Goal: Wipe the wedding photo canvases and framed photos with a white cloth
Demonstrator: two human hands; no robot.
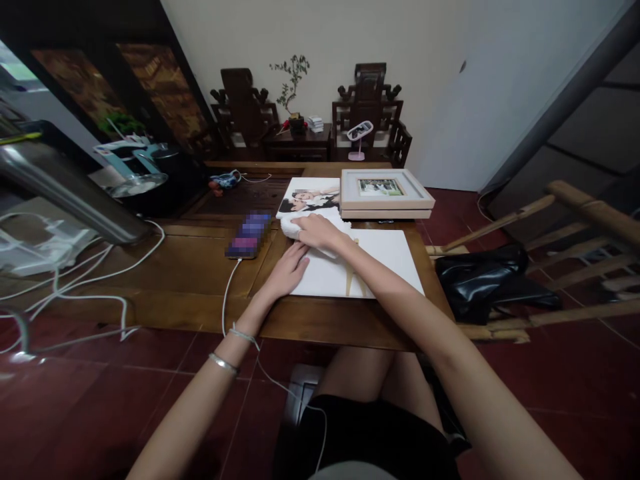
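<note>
A crumpled white cloth [314, 230] lies on a low wooden table [200, 273], at the seam between a white board [380, 263] and a photo print [309, 198] just behind it. The person's right hand [317, 231] rests on top of the cloth, palm down, fingers curled over it and pressing it to the surface; the arm stretches long and nearly straight from the lower right. The left hand [286, 272] lies flat with fingers together on the near left edge of the white board, holding nothing, its wrist wearing a bangle [223, 363] and a thin cord.

Much of the cloth is hidden under the right hand, so its full shape cannot be made out. A pale wooden strip [349, 275] on the board is partly covered by the right forearm. The phone [249, 235] left of the board has its screen blurred; a white cable [227, 293] runs from it off the table's near edge.

The cloth looks soft and bunched, plain white. Behind it, touching the print's right side, sit stacked pale picture frames [385, 193], the top one holding a small photo. A black bag [480, 280] lies on the floor to the right.
</note>
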